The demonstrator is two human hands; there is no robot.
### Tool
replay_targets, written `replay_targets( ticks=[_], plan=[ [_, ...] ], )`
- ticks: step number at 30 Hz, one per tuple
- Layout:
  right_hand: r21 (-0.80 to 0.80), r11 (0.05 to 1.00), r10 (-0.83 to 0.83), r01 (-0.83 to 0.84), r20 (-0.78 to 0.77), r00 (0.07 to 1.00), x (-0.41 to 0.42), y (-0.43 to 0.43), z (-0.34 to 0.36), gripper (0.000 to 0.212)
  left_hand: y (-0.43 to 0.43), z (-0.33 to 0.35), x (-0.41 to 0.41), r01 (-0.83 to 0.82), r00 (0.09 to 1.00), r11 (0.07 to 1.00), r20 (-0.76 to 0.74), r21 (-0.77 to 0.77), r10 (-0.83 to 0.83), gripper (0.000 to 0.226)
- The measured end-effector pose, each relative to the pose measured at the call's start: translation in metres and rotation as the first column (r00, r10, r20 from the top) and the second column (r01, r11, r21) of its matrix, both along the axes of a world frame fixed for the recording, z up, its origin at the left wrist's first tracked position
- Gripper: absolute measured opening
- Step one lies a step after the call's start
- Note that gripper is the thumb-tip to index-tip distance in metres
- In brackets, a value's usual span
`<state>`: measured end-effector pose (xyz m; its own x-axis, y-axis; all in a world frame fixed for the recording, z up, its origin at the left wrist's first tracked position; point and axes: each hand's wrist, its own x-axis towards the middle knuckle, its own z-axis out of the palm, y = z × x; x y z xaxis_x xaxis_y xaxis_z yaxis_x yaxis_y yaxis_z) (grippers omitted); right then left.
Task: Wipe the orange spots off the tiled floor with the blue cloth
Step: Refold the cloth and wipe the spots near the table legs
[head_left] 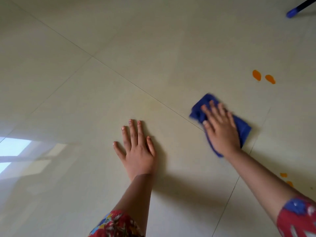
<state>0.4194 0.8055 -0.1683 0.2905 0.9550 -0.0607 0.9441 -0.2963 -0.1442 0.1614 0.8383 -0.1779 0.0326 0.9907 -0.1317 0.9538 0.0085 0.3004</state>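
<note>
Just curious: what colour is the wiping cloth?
Deep blue: the cloth under the right hand, seen in the head view.

blue cloth (243, 130): dark blue, bunched and folded, flat on the tiled floor (119, 65) mid-right of view, lying over a grout line, pressed under the right hand (220, 129), fingers straight; its edges are motion-blurred

orange spots (256, 75): two oval blobs side by side, not touching, on the tile beyond the cloth to the upper right, well apart from it

second pair (283, 175): smaller, paler orange, lower right, just beside the right forearm

floor: glossy cream tiles, thin dark grout lines
</note>
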Motion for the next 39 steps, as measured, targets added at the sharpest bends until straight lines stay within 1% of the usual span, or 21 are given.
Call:
replay_targets(
  ticks=[2, 4, 6, 8, 10, 12, 13, 15, 17, 19, 21, 23, 24, 25, 26, 28, 30, 33, 35, 37, 39],
  plan=[
    [-0.006, 0.963, -0.271, 0.271, -0.004, 0.963, 0.021, 0.038, 0.000, 0.062, -0.001, 0.001, 0.000, -0.001, 1.000, 1.000, -0.009, -0.007, 0.001, 0.058],
    [-0.015, 0.936, -0.351, 0.351, -0.010, 0.936, 0.010, 0.075, 0.001, 0.062, -0.001, 0.001, 0.001, 0.000, 1.000, 1.000, -0.011, -0.017, 0.000, 0.058],
    [-0.014, 0.975, -0.220, 0.220, -0.006, 0.975, -0.023, 0.083, -0.001, 0.061, -0.001, 0.001, 0.000, -0.002, 1.000, 1.000, -0.008, -0.010, 0.002, 0.059],
    [0.004, 0.996, 0.086, -0.086, 0.014, 0.996, -0.057, 0.050, 0.001, 0.058, 0.001, 0.001, 0.000, -0.005, 1.000, 1.000, -0.008, -0.002, 0.005, 0.059],
    [-0.035, 0.920, 0.390, -0.390, 0.017, 0.921, -0.069, -0.010, 0.005, 0.055, 0.000, 0.001, 0.000, -0.007, 1.000, 1.000, -0.005, -0.003, 0.007, 0.058],
    [-0.058, 0.885, 0.461, -0.461, -0.014, 0.887, -0.048, -0.055, 0.009, 0.056, 0.000, 0.001, 0.000, -0.004, 1.000, 1.000, -0.009, -0.004, 0.004, 0.058],
    [-0.054, 0.913, 0.405, -0.405, -0.010, 0.914, -0.029, -0.065, 0.009, 0.056, 0.000, 0.001, 0.001, -0.004, 1.000, 1.000, -0.011, -0.007, 0.004, 0.058],
    [-0.056, 0.987, 0.149, -0.148, 0.024, 0.988, 0.003, -0.061, 0.007, 0.058, -0.001, 0.001, 0.001, -0.005, 1.000, 1.000, -0.017, -0.005, 0.005, 0.058],
    [-0.028, 0.994, -0.107, 0.109, 0.063, 0.992, 0.015, -0.031, 0.005, 0.060, 0.000, 0.001, 0.000, -0.005, 1.000, 1.000, -0.023, -0.011, 0.005, 0.058],
    [-0.008, 0.979, -0.203, 0.204, 0.054, 0.978, 0.000, 0.002, 0.003, 0.062, 0.000, 0.001, -0.001, -0.005, 1.000, 1.000, -0.023, -0.015, 0.004, 0.058],
    [-0.011, 0.997, -0.073, 0.073, 0.038, 0.997, -0.025, 0.007, 0.003, 0.061, 0.000, 0.002, 0.001, 0.000, 1.000, 1.000, -0.016, -0.012, 0.000, 0.058],
    [-0.040, 0.976, 0.215, -0.213, 0.052, 0.975, -0.046, -0.025, 0.003, 0.060, 0.001, 0.002, 0.002, 0.003, 1.000, 1.000, -0.012, -0.015, -0.003, 0.058],
    [-0.061, 0.949, 0.311, -0.308, 0.044, 0.949, -0.046, -0.046, 0.005, 0.059, 0.001, 0.002, 0.001, -0.001, 1.000, 1.000, -0.012, -0.014, 0.001, 0.058],
    [-0.069, 0.943, 0.328, -0.325, 0.041, 0.944, -0.040, -0.062, 0.005, 0.060, 0.001, 0.002, 0.001, -0.008, 1.000, 1.000, -0.010, -0.014, 0.008, 0.058],
    [-0.062, 0.964, 0.261, -0.258, 0.046, 0.964, -0.027, -0.070, 0.004, 0.060, 0.001, 0.002, 0.000, -0.013, 1.000, 1.000, -0.007, -0.011, 0.013, 0.058],
    [-0.057, 0.997, -0.052, 0.055, 0.064, 0.997, 0.005, -0.066, 0.005, 0.063, -0.001, 0.001, 0.000, -0.009, 1.000, 1.000, -0.009, -0.005, 0.009, 0.058],
    [-0.051, 0.954, -0.293, 0.296, 0.067, 0.954, 0.034, -0.041, 0.004, 0.065, -0.001, 0.000, 0.000, -0.008, 1.000, 1.000, -0.016, -0.008, 0.008, 0.058],
    [-0.041, 0.898, -0.438, 0.439, 0.032, 0.899, 0.051, 0.016, 0.002, 0.071, 0.000, 0.000, 0.000, -0.006, 1.000, 1.000, -0.016, -0.003, 0.006, 0.058],
    [-0.048, 0.909, -0.414, 0.414, 0.012, 0.910, 0.038, 0.045, 0.001, 0.070, 0.000, -0.001, 0.000, -0.006, 1.000, 1.000, -0.014, -0.004, 0.006, 0.058],
    [-0.049, 0.973, -0.225, 0.226, 0.017, 0.974, 0.018, 0.046, 0.000, 0.065, 0.000, -0.002, 0.000, -0.005, 1.000, 1.000, -0.015, -0.001, 0.004, 0.057],
    [-0.039, 0.999, -0.025, 0.026, 0.027, 0.999, 0.012, 0.021, 0.001, 0.062, 0.000, -0.001, -0.001, 0.000, 1.000, 1.000, -0.018, -0.003, 0.000, 0.057]
  ],
)
